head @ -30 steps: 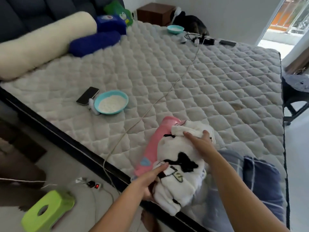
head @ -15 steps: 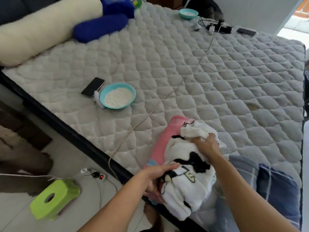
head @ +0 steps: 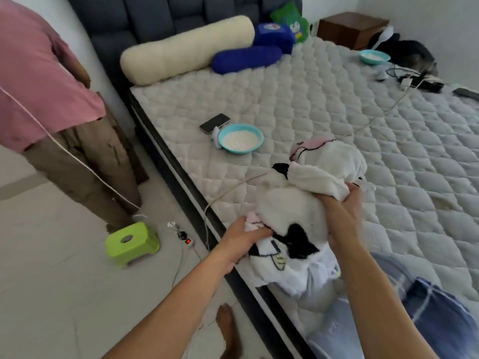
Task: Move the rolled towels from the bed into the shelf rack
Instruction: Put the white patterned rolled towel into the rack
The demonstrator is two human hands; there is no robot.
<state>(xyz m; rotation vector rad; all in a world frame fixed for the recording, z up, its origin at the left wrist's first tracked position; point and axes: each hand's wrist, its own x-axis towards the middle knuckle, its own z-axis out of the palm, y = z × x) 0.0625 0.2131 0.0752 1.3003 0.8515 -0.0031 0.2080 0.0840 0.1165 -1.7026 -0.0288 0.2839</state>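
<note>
White plush with black patches and pink trim: that is the rolled towel (head: 298, 208) we are inspecting, and it is lying at the near edge of the bed (head: 337, 112), not on any rack. We are seeing no shelf rack in view, so we are judging the task to be at its opening step, with the lift, the carry and the placing all left to do. Whether other rolls are waiting we cannot tell; a striped blue cloth (head: 427, 307) is lying just beside the towel, but its form is unclear.

We are holding the towel at both ends. The left hand (head: 241, 242) is closing on the near end, fingers curled into the pink-edged fabric. The right hand (head: 342, 203) is gripping a loose white flap partway along the roll, so the far portion is lying free on the mattress beyond the hand.

The long axis is running from the near left, at the bed edge, away to the far right, its far end pointing toward the middle of the mattress. A thin cable (head: 368, 125) is passing under or against the far end; we are judging it a snag risk on lifting.
</note>
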